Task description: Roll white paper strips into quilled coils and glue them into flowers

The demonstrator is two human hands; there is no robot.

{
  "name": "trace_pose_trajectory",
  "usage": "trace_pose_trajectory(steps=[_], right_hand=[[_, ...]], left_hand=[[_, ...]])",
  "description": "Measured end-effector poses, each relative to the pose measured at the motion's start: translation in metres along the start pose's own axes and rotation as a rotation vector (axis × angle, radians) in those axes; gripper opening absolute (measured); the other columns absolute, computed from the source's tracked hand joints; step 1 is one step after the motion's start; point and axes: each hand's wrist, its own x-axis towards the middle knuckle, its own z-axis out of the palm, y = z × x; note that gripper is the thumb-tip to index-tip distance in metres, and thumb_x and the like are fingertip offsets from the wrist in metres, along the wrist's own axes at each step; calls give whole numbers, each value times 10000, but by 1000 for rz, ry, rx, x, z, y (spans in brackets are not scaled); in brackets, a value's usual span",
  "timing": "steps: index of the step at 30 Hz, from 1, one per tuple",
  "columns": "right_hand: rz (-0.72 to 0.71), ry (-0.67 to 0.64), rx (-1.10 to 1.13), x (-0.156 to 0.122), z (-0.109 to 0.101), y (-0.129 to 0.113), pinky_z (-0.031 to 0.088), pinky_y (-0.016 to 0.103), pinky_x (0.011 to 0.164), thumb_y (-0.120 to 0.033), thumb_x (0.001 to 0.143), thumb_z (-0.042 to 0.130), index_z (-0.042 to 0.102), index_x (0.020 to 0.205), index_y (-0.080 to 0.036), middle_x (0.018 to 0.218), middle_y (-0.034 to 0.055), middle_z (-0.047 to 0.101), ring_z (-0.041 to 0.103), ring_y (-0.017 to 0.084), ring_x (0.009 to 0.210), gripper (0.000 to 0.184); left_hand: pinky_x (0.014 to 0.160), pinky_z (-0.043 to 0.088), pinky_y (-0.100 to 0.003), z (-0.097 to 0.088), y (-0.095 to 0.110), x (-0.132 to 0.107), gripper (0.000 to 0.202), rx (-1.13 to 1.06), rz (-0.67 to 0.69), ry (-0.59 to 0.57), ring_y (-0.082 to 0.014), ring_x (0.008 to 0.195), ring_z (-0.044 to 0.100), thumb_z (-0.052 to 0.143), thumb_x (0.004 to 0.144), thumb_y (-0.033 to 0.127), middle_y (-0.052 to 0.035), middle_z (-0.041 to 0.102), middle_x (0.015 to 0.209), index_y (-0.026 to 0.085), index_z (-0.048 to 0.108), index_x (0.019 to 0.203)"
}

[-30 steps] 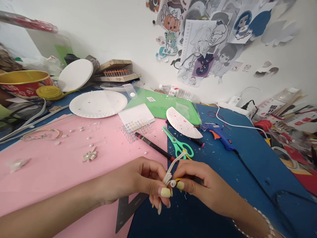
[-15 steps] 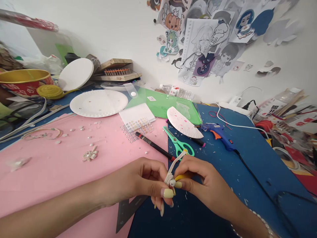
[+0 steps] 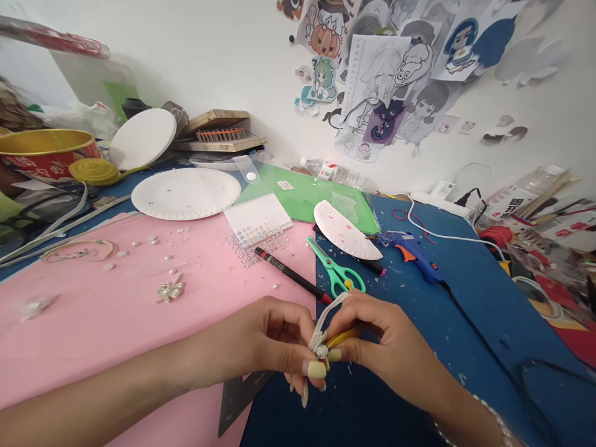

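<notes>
Between my two hands is a small knot of white flat cord (image 3: 318, 340), with a coiled white bead-like end at its lower side. My left hand (image 3: 279, 341) is closed, pinching the knot between thumb and fingers. My right hand (image 3: 372, 338) is closed too, gripping a yellow strip (image 3: 345, 336) and the white cord's loop, which arches up to its fingers. The two sets of fingertips almost touch. Green-handled scissors (image 3: 331, 267) lie just beyond the hands, beside a black marker (image 3: 293, 274). A finished-looking white cord knot (image 3: 170, 289) rests on the pink sheet.
Small white beads (image 3: 168, 257) and a cord bracelet (image 3: 79, 251) lie on the pink sheet (image 3: 116, 316). A blue glue gun (image 3: 414, 248) with its cable is at right. Behind are a paper plate (image 3: 186, 194), a cut plate piece (image 3: 347, 230), a green folder (image 3: 321, 192) and a rhinestone sheet (image 3: 258, 241).
The white cord loop and the fingers holding it have shifted slightly down. The coiled end has moved a little down and left. Both hands keep their grip.
</notes>
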Motion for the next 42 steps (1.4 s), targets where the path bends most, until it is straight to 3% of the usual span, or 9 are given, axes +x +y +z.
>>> trace_pose_trajectory(steps=[25,29,35,42], right_hand=[[-104,81,-115,-1,4,1,388,227,613,-234,706,661,647,678,-203,636,-29,581,506,100,630,44],[-166,111,-145,-1,4,3,392,234,629,-232,711,658,653,689,-200,633,-28,592,518,100,629,39],[-374,178,-275,0,2,6,402,255,670,-158,743,620,659,772,-156,685,11,609,546,114,682,49],[-391,151,-334,1,1,8,404,250,692,-149,763,595,650,796,-155,714,12,612,547,112,703,64]], left_hand=[[610,520,-207,-1,-1,0,52,44,35,5,-99,654,628,639,718,109,7,668,684,122,593,698],[603,523,-211,-2,-1,0,52,43,43,8,-112,687,629,638,719,114,1,662,699,122,590,699],[601,517,-197,-1,2,2,23,57,49,36,-84,629,605,633,721,110,13,648,694,125,618,712],[608,519,-199,-4,1,4,34,49,51,56,-89,644,604,643,708,111,19,657,686,142,652,717]])
